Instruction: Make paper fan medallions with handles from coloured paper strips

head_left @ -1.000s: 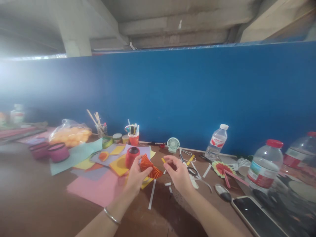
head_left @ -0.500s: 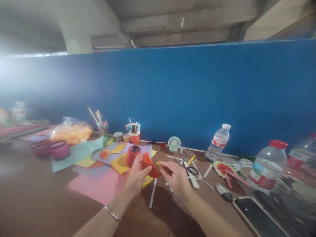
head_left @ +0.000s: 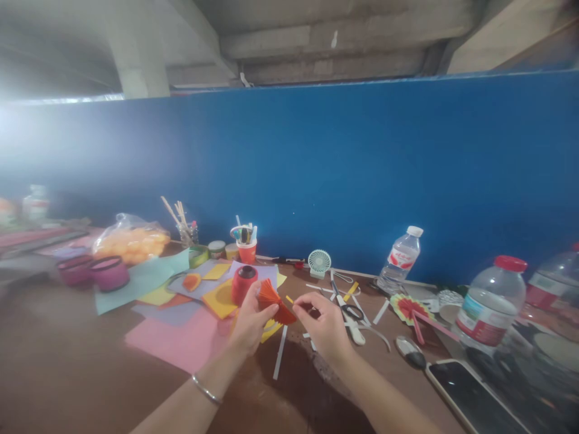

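My left hand grips a pleated orange-red paper fan by its lower part, just above the brown table. My right hand is beside it on the right, thumb and forefinger pinched on a small yellow strip whose tip meets the fan's right edge. A silver bangle circles my left wrist. Behind the fan stands a red roll on a yellow sheet.
Coloured paper sheets lie at left with purple tubs and a bag of orange items. Scissors, white strips, a finished paper fan, a small fan, water bottles, a phone lie right. Blue wall behind.
My right hand has moved left from a gap apart to the fan's right edge, carrying the yellow strip up to it. My left hand keeps holding the fan in about the same place.
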The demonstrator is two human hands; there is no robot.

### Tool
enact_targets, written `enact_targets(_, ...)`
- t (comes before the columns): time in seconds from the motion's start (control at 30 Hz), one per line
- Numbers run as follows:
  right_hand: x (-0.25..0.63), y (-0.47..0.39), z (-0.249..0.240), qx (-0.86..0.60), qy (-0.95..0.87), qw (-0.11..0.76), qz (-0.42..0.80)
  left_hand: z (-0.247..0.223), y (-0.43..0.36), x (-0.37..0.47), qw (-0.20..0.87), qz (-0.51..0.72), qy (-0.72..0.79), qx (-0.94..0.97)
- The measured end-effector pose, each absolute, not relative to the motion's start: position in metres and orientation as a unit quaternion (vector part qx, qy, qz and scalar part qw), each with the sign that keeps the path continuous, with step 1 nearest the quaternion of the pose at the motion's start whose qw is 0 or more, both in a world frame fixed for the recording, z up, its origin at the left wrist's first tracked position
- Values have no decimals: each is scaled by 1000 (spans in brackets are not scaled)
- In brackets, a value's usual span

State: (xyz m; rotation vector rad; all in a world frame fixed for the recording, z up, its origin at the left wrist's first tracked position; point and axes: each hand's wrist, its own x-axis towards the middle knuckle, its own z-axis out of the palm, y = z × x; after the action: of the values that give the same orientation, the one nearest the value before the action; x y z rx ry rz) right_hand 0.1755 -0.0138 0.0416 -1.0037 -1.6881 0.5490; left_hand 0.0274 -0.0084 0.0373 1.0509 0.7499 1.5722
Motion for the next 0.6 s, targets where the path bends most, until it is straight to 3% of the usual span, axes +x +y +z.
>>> enact_targets(0.6, 170, -14, 38, -448, -654, 530, 300, 31, -5, 23, 541, 646, 291, 454)
